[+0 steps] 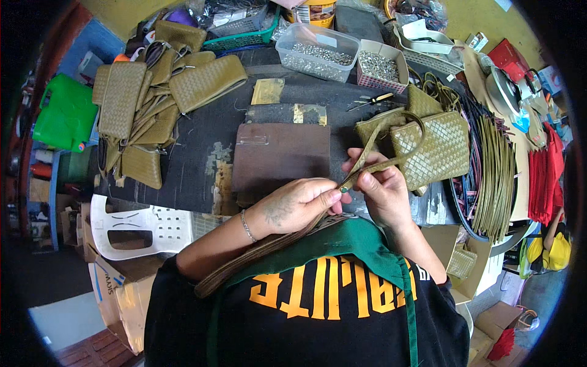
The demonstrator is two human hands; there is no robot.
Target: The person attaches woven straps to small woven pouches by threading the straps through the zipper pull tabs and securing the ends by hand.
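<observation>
We are working close to the chest, at the near edge of the worktop [202,153], so the small join is sitting right under our eyes. Our left hand [296,205] is pinching the olive strap [373,144] between thumb and forefinger, near the strap's lower end, holding it taut. Our right hand [382,189] is closed around the same strap just at three o'clock from the left fingers, thumb pressing on top, so the two grips are steadying the short stretch between them. From there the strap is looping up toward twelve o'clock and curving over to the woven olive bag [431,150], which is lying at two o'clock from our hands; it seems to be joined there, though the join is hidden. A bundle of brown strips [257,254] is running under our left forearm toward seven o'clock, kept within reach.

A dark board [281,159] is lying at twelve o'clock as a working pad. Finished woven pouches [153,104] are stacking up at ten o'clock, out of the way. Two tubs of small metal fittings [342,58] are standing at the far edge.
</observation>
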